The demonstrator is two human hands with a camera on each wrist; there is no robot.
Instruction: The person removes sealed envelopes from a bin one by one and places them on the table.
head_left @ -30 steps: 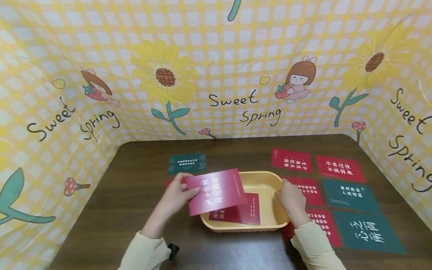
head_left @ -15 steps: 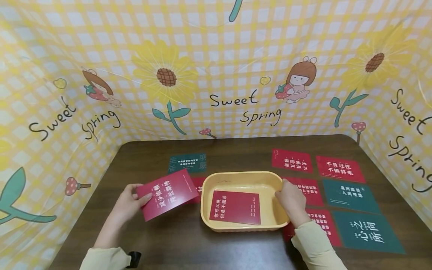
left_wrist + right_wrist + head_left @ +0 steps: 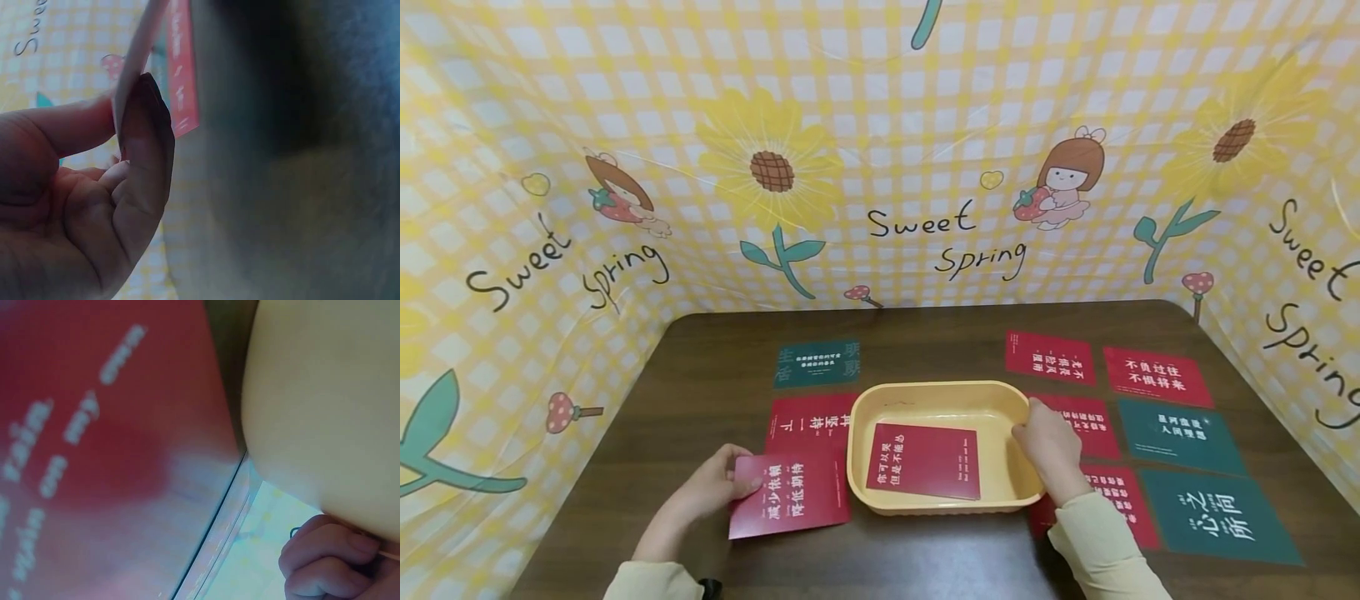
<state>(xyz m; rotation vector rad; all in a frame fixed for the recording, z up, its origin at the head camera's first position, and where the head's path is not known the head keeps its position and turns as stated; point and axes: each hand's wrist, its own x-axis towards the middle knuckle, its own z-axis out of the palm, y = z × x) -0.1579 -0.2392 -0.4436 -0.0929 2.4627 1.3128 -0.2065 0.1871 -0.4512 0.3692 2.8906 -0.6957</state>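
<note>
My left hand (image 3: 706, 483) pinches a red card (image 3: 801, 504) with white Chinese characters by its left edge, just left of the tray. In the left wrist view the thumb and a finger of the left hand (image 3: 94, 206) squeeze the card (image 3: 134, 69), seen nearly edge-on. My right hand (image 3: 1051, 446) grips the right rim of a yellow plastic tray (image 3: 1002, 446). One red card (image 3: 925, 462) lies inside that tray. In the right wrist view curled fingers of the right hand (image 3: 331, 559) show at the tray (image 3: 325, 394); the thumb is not clear there.
Left of the tray a red card (image 3: 808, 421) lies below a green card (image 3: 817, 363). On the right are red cards (image 3: 1049, 357) and green cards (image 3: 1180, 435) in two columns, partly covered by the tray and right arm. A patterned cloth (image 3: 880, 167) surrounds the brown table (image 3: 625, 433).
The left hand has carried its red card from above the tray to the left, then down toward the table below the other red card. Tray and right hand have stayed put.
</note>
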